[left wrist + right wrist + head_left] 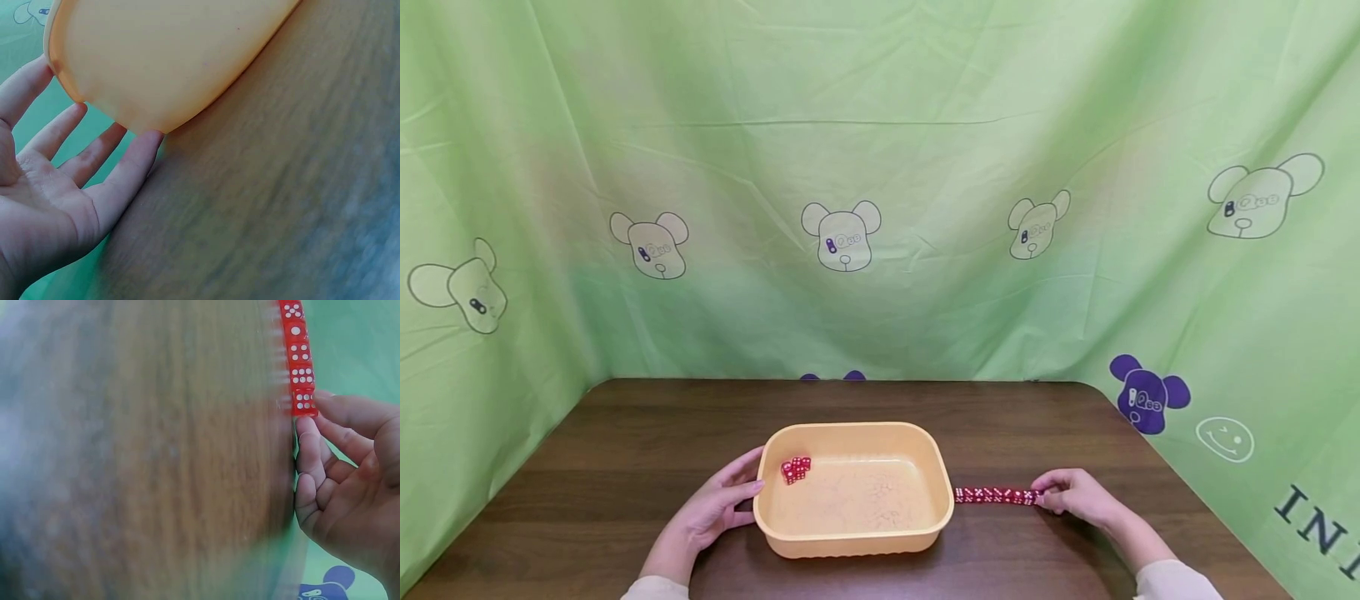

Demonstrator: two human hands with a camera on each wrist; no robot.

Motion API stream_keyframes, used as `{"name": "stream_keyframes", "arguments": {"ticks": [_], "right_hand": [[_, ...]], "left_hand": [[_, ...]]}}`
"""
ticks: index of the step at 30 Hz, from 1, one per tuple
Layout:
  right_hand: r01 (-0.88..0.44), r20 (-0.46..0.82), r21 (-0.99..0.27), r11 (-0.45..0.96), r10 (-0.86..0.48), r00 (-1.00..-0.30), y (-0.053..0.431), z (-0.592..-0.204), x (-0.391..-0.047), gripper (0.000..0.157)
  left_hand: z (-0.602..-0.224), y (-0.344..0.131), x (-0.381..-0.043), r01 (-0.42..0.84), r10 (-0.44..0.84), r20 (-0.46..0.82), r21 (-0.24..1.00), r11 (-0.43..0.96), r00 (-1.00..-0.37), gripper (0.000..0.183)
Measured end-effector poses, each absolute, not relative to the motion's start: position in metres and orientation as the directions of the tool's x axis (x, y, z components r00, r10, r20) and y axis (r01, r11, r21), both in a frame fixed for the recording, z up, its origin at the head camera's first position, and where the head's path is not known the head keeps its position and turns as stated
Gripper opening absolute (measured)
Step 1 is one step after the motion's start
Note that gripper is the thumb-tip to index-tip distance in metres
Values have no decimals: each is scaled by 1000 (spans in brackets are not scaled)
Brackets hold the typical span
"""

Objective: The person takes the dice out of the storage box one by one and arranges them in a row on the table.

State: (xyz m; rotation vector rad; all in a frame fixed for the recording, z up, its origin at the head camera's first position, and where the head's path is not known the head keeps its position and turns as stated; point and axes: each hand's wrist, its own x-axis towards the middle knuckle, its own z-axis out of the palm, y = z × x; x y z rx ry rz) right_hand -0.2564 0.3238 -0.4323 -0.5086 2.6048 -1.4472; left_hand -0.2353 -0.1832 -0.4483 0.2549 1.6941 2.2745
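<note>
A tan plastic bin (853, 546) stands upright on the table, with several red dice (796, 469) clustered in its left end. My left hand (718, 504) rests on the bin's left side, its spread fingertips touching the outer wall in the left wrist view. Beyond the right wall, a straight row of red dice with white pips (996, 496) lies on the wood. The row's left end meets the bin's edge in the head view. At the other end, my right hand (1078, 496) pinches the last die (304, 402) with thumb and forefinger; its remaining fingers are curled below.
The dark wooden table (700, 408) has rounded far corners. A green curtain (880, 325) with printed bear heads hangs behind it and along both sides.
</note>
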Motion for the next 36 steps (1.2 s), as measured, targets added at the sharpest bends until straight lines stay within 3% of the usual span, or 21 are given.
{"name": "stream_keyframes", "arguments": {"ticks": [7, 14, 22, 36], "right_hand": [[-163, 22, -861, 481, -286, -958, 323, -424, -254, 29], [-170, 84, -847, 503, -189, -978, 319, -411, -257, 33], [-255, 164, -802, 539, -211, -963, 305, -382, -272, 28], [-313, 195, -795, 520, -270, -943, 258, -348, -292, 26]], "left_hand": [[-448, -183, -235, -125, 339, -30, 958, -260, -940, 63], [-447, -183, -235, -123, 345, -27, 958, -259, -938, 64], [-448, -183, -235, -126, 344, -28, 955, -267, -939, 65], [-448, -183, -235, -121, 343, -25, 957, -264, -939, 64]]}}
